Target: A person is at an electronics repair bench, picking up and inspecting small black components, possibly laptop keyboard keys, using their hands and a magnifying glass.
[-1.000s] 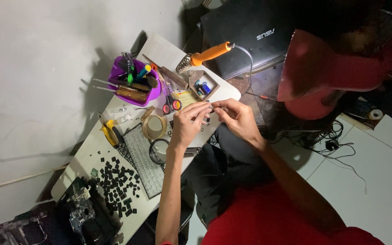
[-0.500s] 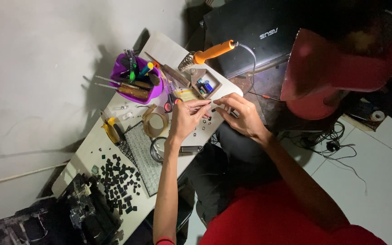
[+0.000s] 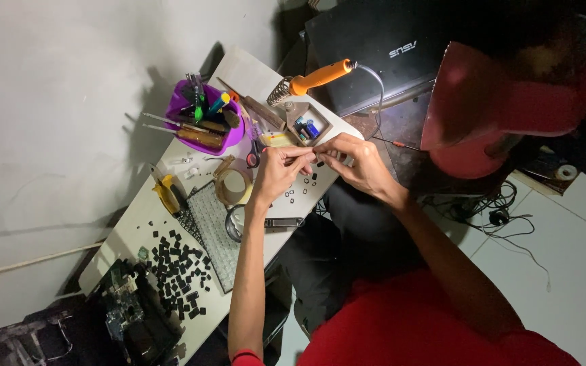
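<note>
Both hands, left hand and right hand, meet above the white table, fingertips pinched together on a small part too tiny to identify, near scattered black keycaps.

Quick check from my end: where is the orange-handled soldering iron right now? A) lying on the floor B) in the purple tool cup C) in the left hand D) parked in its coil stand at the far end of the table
D: the soldering iron sits in its coil stand at the far end of the table, away from both hands.
</note>
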